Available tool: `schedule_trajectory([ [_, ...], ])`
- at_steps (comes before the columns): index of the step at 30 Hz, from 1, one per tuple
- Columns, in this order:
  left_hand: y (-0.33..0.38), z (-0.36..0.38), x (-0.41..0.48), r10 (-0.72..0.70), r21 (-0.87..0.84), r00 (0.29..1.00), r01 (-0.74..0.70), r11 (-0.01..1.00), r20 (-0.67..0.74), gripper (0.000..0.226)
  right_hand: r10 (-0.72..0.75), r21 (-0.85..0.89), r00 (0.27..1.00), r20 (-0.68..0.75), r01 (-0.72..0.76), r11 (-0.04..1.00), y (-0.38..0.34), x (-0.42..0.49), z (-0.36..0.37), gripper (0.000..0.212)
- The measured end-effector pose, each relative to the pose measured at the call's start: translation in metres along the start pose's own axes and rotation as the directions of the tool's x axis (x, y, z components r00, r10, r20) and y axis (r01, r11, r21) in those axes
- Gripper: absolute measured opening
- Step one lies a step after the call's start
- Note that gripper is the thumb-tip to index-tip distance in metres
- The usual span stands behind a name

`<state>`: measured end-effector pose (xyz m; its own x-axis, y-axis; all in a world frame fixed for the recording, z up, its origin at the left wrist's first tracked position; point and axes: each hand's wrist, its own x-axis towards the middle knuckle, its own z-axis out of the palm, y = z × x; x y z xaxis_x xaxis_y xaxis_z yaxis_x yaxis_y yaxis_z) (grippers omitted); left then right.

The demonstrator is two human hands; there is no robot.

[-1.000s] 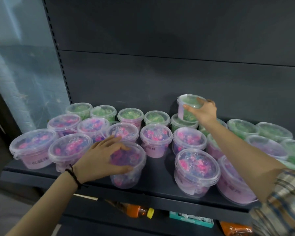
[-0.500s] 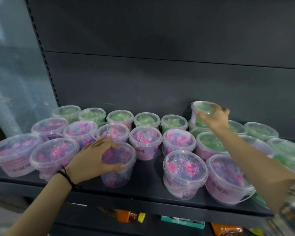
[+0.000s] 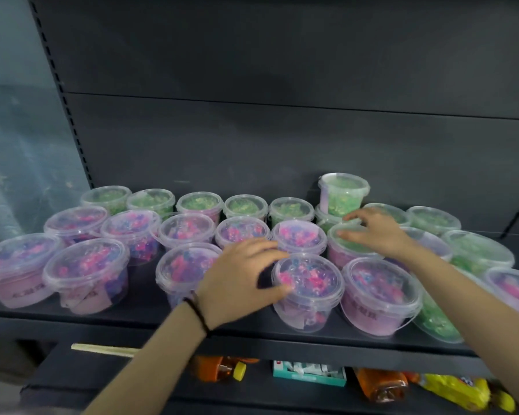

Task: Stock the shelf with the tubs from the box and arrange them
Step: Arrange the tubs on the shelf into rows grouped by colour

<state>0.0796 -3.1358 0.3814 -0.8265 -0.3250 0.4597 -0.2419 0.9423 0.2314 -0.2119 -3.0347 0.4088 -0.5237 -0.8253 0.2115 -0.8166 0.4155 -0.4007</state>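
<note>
Several clear tubs stand in rows on the dark shelf [image 3: 132, 314]: green-filled ones at the back, pink and purple ones in front. One green tub [image 3: 343, 193] sits stacked on another at the back, with no hand on it. My left hand [image 3: 240, 277] hovers with spread fingers between two front tubs, and its thumb touches the left rim of a pink tub [image 3: 307, 283]. Farther right, my right hand [image 3: 378, 232] lies fingers spread over a green tub with a pink label [image 3: 348, 250], holding nothing.
Behind the tubs rises the dark back panel [image 3: 282, 145]. More green tubs [image 3: 477, 250] crowd the right end. On the lower shelf lie orange bottles [image 3: 222, 369], a teal box [image 3: 309, 374], a yellow packet [image 3: 462, 390] and a wooden stick [image 3: 102, 350].
My right hand let go of the stacked green tub and dropped forward onto a nearer green one. My left hand slid right, off one front pink tub toward its neighbour.
</note>
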Motion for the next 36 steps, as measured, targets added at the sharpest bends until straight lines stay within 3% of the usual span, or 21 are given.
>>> schedule_trajectory([
  [4,0.03,0.036,0.012,0.017,-0.012,0.999,-0.017,1.0,0.034,0.067,0.12,-0.058,0.985,0.125,-0.113,0.992,0.016,-0.015,-0.006,0.061],
  [7,0.029,0.041,0.011,0.006,0.033,1.0,-0.005,0.999,-0.029,0.064,0.165,-0.074,0.965,0.202,-0.153,0.985,0.022,-0.02,-0.01,0.06],
  [10,0.02,0.033,0.004,0.009,0.08,0.999,-0.006,0.997,-0.039,0.063,0.172,-0.044,0.964,0.202,-0.167,0.985,0.021,-0.023,-0.008,0.061],
  [13,0.008,0.017,-0.003,-0.029,0.062,0.999,0.027,0.998,0.029,0.071,0.193,-0.051,0.958,0.211,-0.186,0.981,0.013,-0.022,-0.004,0.068],
  [17,-0.004,0.008,-0.01,-0.093,0.036,0.988,0.089,0.995,0.126,0.085,0.236,-0.119,0.954,0.185,-0.217,0.969,0.005,-0.016,0.004,0.064],
  [24,-0.005,0.006,-0.012,-0.101,0.05,0.983,0.095,0.994,0.156,0.075,0.288,-0.09,0.922,0.259,-0.274,0.957,-0.003,-0.006,0.01,0.091],
  [30,-0.007,0.003,-0.013,-0.11,0.033,0.983,0.106,0.994,0.149,0.077,0.271,-0.116,0.934,0.232,-0.25,0.961,-0.004,-0.006,0.013,0.084],
  [36,-0.021,-0.007,-0.024,-0.149,0.118,0.98,0.133,0.984,0.133,0.082,0.254,-0.116,0.938,0.235,-0.233,0.966,-0.001,-0.007,0.013,0.083],
])
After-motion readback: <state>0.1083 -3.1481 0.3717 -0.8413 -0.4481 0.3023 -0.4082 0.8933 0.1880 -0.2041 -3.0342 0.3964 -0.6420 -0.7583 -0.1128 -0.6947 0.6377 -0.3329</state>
